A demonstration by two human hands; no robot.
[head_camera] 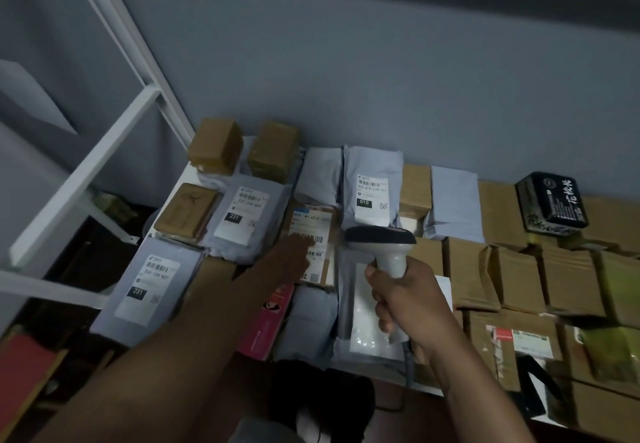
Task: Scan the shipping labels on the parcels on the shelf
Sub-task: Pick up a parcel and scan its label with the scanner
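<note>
Gripping the scanner point(381, 245) by its handle, your right hand point(405, 300) has its fingers wrapped firmly round it and keeps the dark head tipped forward over the shelf point(180, 182), probably so its beam can fall on the labels below. Your left hand point(298, 255) reaches across with fingers out straight, holding nothing, and rests on the brown parcel point(313, 245) in the middle; the blur makes it hard to tell whether it presses or only touches. That reach looks meant to steady the parcel or flatten its white label point(311, 231), whose barcodes show just beyond your fingertips. The label sits just left of the scanner's head and a little below it, so the head seems to need only a small turn leftward. Grey mailer bags point(235, 215) lie label-up on either side.
</note>
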